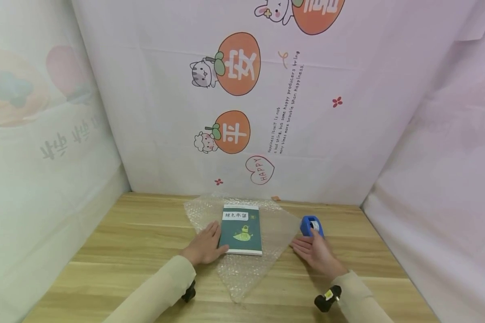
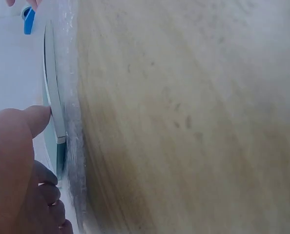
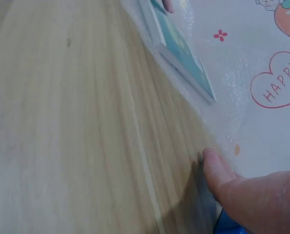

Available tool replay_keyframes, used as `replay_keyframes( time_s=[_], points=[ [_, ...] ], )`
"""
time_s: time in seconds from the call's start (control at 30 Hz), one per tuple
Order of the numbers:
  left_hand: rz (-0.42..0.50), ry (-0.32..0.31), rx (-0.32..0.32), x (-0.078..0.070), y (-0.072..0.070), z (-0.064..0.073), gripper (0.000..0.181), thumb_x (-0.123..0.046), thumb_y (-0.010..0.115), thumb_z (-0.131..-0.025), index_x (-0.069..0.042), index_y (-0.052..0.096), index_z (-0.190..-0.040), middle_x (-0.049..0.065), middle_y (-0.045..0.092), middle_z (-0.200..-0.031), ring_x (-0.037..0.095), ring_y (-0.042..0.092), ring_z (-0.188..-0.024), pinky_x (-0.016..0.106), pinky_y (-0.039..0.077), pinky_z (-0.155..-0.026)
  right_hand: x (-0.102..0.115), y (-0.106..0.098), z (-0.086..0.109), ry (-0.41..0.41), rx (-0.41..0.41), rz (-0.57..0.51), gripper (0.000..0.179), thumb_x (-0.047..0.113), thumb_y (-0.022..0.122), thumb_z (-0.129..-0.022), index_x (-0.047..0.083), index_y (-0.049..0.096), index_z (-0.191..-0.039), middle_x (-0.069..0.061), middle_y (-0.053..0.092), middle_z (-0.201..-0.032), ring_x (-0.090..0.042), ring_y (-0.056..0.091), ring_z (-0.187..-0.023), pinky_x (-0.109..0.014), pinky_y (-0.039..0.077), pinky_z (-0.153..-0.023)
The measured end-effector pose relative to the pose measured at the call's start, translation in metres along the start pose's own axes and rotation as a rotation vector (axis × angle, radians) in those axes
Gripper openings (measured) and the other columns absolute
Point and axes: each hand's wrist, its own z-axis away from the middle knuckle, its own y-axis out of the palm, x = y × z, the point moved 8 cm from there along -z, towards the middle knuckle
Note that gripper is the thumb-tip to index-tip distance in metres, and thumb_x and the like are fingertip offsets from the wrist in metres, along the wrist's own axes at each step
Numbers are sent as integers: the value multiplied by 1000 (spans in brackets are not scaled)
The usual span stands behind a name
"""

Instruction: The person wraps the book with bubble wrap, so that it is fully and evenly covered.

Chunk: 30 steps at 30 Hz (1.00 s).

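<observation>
A green book (image 1: 230, 233) with a pale label lies on a sheet of bubble wrap (image 1: 244, 273) set diagonally on the wooden table. My left hand (image 1: 204, 244) rests at the book's left side, fingers extended along that edge and thumb touching its lower left corner. In the left wrist view, that thumb (image 2: 36, 119) meets the book's side. My right hand (image 1: 318, 255) is beside the wrap's right corner with its fingers straight, and its thumb overlaps a blue tape dispenser (image 1: 306, 225) in the head view. Whether it touches the dispenser, I cannot tell.
A wooden table (image 1: 117, 251) carries everything. White printed cloth (image 1: 165, 134) rises behind it, with further cloth walls at left and right. Each wrist has a black camera mount, such as the right one (image 1: 324, 303).
</observation>
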Motion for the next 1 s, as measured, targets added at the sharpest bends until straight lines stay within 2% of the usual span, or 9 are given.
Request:
replay_keyframes(
  time_s=[0.2,0.37,0.7,1.0],
  points=[
    [-6,4,0,-1,-3,1,79,-44,49,-111,10,23,-163,27,14,-176,41,14,-165,53,20,-135,-6,8,-12,7,13,-133,77,43,6,-114,-17,-12,-159,-41,-9,-169,-49,0,-163,-49,8,-137],
    [-13,7,8,0,-3,0,80,-47,47,-111,9,23,-164,25,14,-176,39,14,-166,51,20,-135,-11,17,-22,2,24,-205,76,43,2,-113,-14,-14,-160,-38,-8,-171,-44,-1,-165,-46,7,-137],
    [0,32,31,0,1,-1,81,-45,47,-111,11,22,-163,27,14,-176,40,13,-166,51,19,-136,-18,32,-40,-6,28,-266,82,51,-3,-111,-12,-9,-163,-35,-2,-173,-42,5,-165,-44,11,-137],
    [-6,25,21,1,1,-5,81,-46,49,-110,10,24,-163,25,16,-176,38,15,-166,50,21,-135,-19,44,-48,-40,77,-319,84,54,-7,-109,-9,-8,-164,-31,-3,-174,-40,4,-166,-43,10,-138]
  ],
)
